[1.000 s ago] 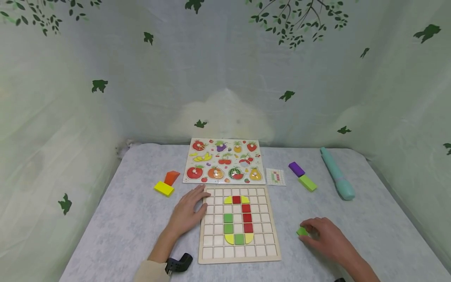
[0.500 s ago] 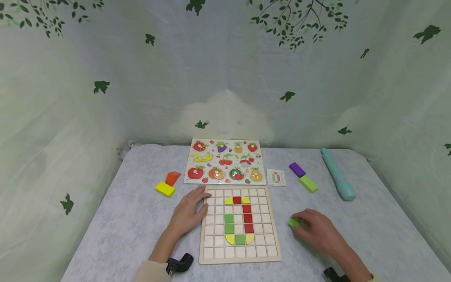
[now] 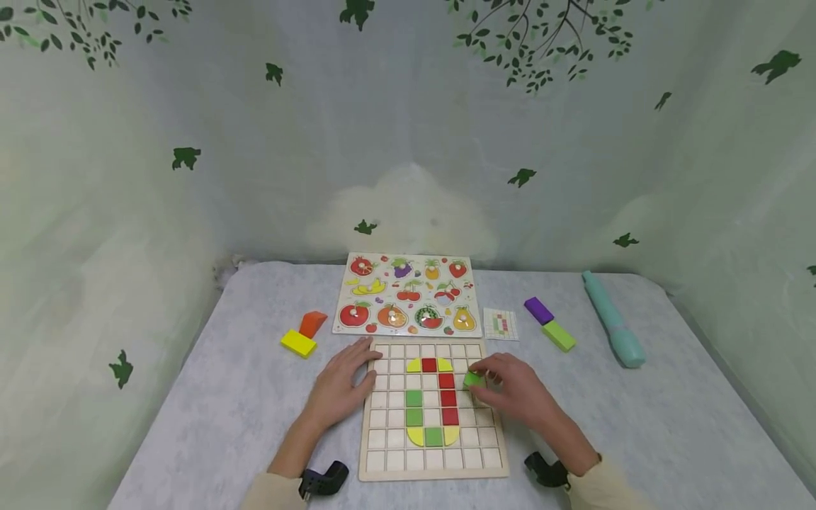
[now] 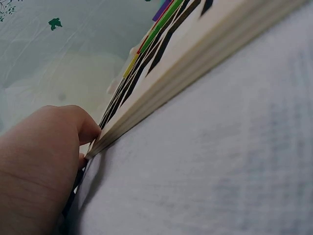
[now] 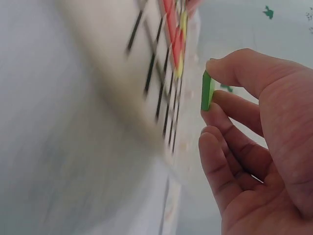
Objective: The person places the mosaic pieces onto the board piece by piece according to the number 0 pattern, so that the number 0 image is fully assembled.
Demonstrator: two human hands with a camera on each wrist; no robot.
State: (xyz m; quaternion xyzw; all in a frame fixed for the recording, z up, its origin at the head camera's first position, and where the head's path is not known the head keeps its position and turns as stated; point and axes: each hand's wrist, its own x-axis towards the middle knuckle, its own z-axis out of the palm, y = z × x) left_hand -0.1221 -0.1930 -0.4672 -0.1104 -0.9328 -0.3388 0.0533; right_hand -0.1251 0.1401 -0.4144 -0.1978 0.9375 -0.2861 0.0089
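Left hand (image 3: 341, 386) rests flat on the grid board's (image 3: 376, 453) left edge. Pattern partly filled: red, green, yellow tiles in; right column unfinished. Right hand (image 3: 513, 389) pinches a green tile (image 3: 474, 379) over the board's right side. Fruit puzzle (image 3: 408, 294) and purple block (image 3: 538, 310) toward the table's far edge; path unobstructed.

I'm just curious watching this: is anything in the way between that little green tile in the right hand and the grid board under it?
Nothing visible. The right hand pinches the green tile just above the grid board, beside the red column. The white squares there look bare, and the left hand rests on the far edge.
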